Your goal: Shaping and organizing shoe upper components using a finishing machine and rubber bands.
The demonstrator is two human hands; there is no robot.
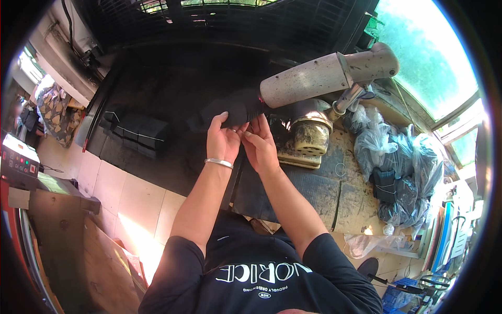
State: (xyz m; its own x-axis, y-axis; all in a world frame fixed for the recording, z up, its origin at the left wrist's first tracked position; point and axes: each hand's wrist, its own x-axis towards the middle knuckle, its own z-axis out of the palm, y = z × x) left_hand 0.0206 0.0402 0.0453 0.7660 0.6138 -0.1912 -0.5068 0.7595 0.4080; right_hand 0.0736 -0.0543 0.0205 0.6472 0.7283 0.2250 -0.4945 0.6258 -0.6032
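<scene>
Both my hands are raised over the dark workbench [172,78], close together at the middle of the view. A stack of thin black flat pieces [238,111] is between them, its layered edge showing toward the machine. My left hand [224,142], with a silver bangle at the wrist, grips the stack's near side, thumb on top. My right hand [260,149] is closed at the stack's near right edge, fingertips meeting those of the left. Just beyond the stack sits the rounded end of a grey metal machine arm [306,81]. The dark stack blends into the bench, so its far outline is unclear.
A dirty cream motor-like housing [312,133] stands under the machine arm. Black bundles tied with string [137,135] lie on the bench at left. Plastic bags of black pieces [400,162] are heaped at right. A control box [20,159] stands at far left.
</scene>
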